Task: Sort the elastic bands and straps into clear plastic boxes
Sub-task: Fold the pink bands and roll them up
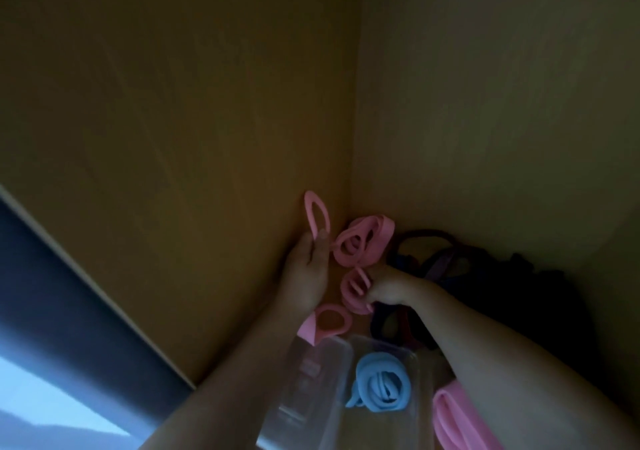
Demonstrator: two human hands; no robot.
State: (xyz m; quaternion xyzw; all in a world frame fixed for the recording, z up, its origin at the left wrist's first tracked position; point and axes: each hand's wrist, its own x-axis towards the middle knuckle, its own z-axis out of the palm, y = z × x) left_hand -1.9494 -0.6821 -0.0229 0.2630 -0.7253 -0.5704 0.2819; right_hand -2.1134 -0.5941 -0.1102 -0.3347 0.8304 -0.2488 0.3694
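Note:
Inside a dim wooden cupboard corner, my left hand [309,269] pinches a pink elastic band loop [316,214] that stands up against the left wall. My right hand [388,287] grips a coiled pink band [353,288]. Between and behind the hands lies a larger pink band bundle [362,240]. Another pink band [327,323] rests just above a clear plastic box [311,397]. A second clear box [420,373] next to it holds a rolled blue band [379,387]. More pink band [457,418] shows at the bottom right under my right forearm.
A dark heap of straps [485,269], black, purple and red, fills the right side of the corner. The cupboard's left wall [173,138] and back wall [485,103] close in tightly. The cupboard's front edge [86,273] runs diagonally at lower left.

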